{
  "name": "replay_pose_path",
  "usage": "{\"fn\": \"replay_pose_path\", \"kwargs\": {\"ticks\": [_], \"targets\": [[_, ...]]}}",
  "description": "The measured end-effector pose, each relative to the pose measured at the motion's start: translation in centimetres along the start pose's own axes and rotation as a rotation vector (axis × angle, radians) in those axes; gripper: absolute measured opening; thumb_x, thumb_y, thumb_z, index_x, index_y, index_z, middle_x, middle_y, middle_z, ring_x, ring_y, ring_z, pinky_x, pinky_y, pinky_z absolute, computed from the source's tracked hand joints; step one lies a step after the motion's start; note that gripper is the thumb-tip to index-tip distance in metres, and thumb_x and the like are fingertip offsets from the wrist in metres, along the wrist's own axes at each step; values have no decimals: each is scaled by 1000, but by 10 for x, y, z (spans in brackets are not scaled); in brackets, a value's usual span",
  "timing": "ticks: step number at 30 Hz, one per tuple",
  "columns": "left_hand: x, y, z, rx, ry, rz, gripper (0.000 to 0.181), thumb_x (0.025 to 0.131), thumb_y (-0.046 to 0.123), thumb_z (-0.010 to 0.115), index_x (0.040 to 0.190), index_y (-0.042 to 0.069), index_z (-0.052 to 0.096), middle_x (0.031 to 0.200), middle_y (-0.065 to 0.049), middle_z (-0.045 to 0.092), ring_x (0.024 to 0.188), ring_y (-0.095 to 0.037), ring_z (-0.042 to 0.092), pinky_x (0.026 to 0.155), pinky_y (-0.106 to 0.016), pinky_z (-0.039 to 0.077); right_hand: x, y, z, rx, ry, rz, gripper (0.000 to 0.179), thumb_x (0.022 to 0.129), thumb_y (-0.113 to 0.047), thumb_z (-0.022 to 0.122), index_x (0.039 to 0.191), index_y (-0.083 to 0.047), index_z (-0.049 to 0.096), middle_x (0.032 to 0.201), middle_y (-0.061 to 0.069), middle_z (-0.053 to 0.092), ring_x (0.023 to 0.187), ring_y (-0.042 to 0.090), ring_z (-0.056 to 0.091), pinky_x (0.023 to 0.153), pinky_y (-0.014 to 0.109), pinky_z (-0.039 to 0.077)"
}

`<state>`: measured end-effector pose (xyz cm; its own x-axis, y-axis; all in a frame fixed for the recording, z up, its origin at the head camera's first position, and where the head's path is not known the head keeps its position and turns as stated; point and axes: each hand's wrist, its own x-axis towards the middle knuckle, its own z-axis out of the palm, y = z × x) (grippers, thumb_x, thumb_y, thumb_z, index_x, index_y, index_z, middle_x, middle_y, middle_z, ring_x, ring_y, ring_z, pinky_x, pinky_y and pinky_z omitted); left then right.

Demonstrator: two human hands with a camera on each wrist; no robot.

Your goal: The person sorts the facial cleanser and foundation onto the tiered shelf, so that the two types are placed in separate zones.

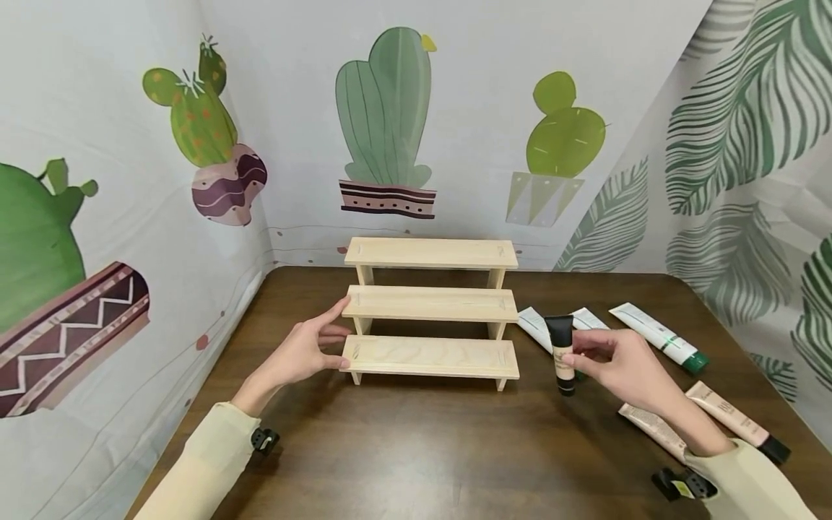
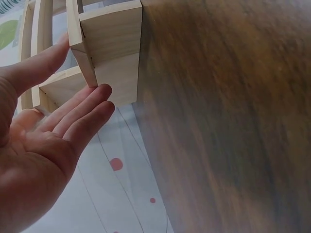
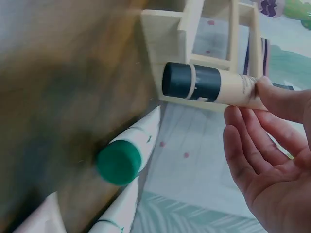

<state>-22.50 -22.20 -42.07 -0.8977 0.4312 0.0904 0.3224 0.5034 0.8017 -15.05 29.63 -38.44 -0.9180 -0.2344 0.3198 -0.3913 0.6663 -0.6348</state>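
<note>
A small beige cosmetic tube with a black cap and a black flat end is pinched between the thumb and fingers of my right hand. It hangs nearly upright, cap down, right of the shelf; its black cap shows in the right wrist view. My left hand touches the left end of a three-step wooden display shelf. In the left wrist view, the thumb meets the lowest step's edge and fairly straight fingers lie by its side panel.
Behind my right hand lie white tubes, one with a green cap and another partly hidden. Nearer me are a beige tube with a black cap and another beige tube under the forearm. Cactus-printed cloth stands behind the brown table.
</note>
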Motion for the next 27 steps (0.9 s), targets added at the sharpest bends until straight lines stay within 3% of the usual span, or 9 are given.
{"fn": "replay_pose_path", "kwargs": {"ticks": [9,16,21,27], "targets": [[0,-2,-1,-33,-9,7,114,79,-2,91,170,22,26,126,-27,69,118,-42,68,101,-55,56,32,-27,2,61,51,8,22,92,-14,85,111,-4,81,97,5,79,88,14,74,68,19,57],[1,-3,0,-50,-22,4,114,80,-1,92,170,23,25,127,-27,69,119,-42,68,101,-55,56,57,-46,6,107,98,-7,31,90,-12,86,115,4,78,96,11,78,84,15,74,70,17,58],[1,-4,-2,-44,-11,3,115,79,-3,92,169,23,27,126,-27,69,118,-43,68,100,-57,56,76,-55,11,123,113,-15,34,92,-16,85,120,2,77,98,10,79,88,18,76,73,17,59],[2,-4,-2,-49,-17,4,114,79,-3,92,169,22,27,126,-28,68,119,-44,67,100,-57,56,97,-64,13,162,121,-92,17,93,-17,84,107,-7,82,91,3,79,86,17,77,71,19,59]]}}
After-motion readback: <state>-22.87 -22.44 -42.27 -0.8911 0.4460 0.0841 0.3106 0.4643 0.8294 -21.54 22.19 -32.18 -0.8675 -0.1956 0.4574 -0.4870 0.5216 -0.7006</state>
